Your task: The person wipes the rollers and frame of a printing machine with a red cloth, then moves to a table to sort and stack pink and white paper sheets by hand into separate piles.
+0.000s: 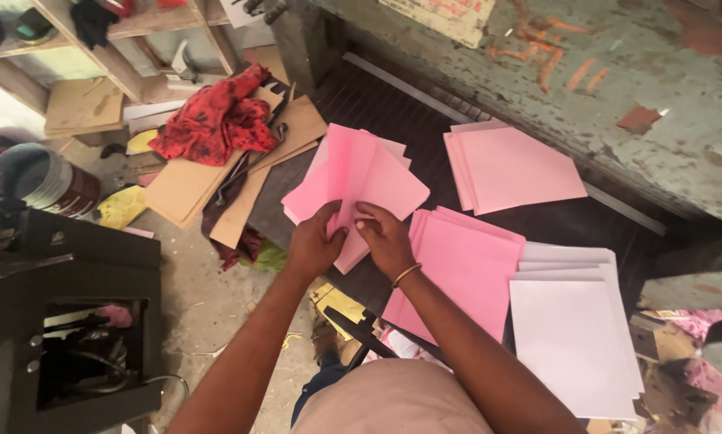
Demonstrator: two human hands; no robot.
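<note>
Both my hands grip a fanned bundle of pink paper sheets (pixel 353 173) over a dark work table (pixel 393 112). My left hand (pixel 312 241) pinches the bundle's lower left edge. My right hand (pixel 385 237), with a thin bangle at the wrist, holds its lower right edge, thumb on top. A second pink stack (pixel 465 269) lies on the table just right of my right hand. A third pink stack (pixel 513 165) lies farther back on the right. White sheets (pixel 574 329) are stacked at the near right.
A red patterned cloth (pixel 216 120) lies on brown cardboard pieces (pixel 184 185) to the left. A black machine (pixel 71 321) stands at the lower left, a metal can (pixel 43 177) behind it. A worn green machine body (pixel 634 88) rises behind the table. Wooden shelves (pixel 128 48) fill the upper left.
</note>
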